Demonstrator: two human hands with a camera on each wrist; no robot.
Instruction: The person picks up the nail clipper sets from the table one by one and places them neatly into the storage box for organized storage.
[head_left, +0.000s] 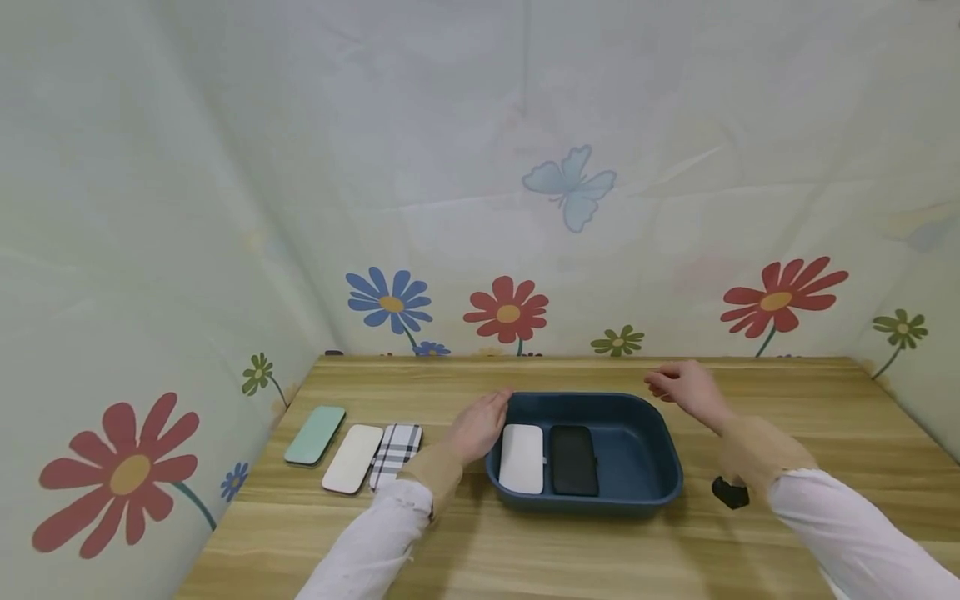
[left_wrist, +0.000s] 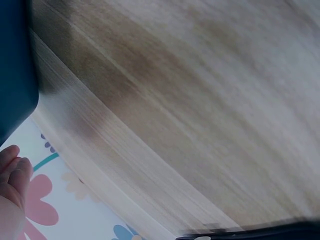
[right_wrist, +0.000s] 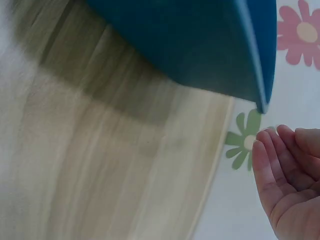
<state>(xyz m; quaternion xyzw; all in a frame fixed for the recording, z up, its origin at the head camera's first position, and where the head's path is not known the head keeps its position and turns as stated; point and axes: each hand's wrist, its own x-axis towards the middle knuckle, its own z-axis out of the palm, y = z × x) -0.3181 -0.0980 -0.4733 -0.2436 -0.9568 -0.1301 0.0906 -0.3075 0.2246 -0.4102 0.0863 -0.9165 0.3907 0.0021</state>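
A dark blue rectangular basin (head_left: 630,502) with rounded corners stands on the wooden table. Inside it, a white flat case (head_left: 522,459) and a black flat case (head_left: 573,461) lie side by side in the left part, each with a small tab on its right edge. My left hand (head_left: 480,427) is at the basin's back left corner, fingers fairly straight along the rim; whether it presses there I cannot tell. Beyond the back right corner, my right hand (head_left: 692,390) hovers with loosely bent fingers, apart from the basin and holding nothing.
Left of the basin lie a mint green case (head_left: 315,435), a cream case (head_left: 352,459) and a plaid case (head_left: 396,455). A small black object (head_left: 730,492) lies by the right wrist, partly hidden. A flowered curtain (head_left: 465,208) closes off the table's back and sides.
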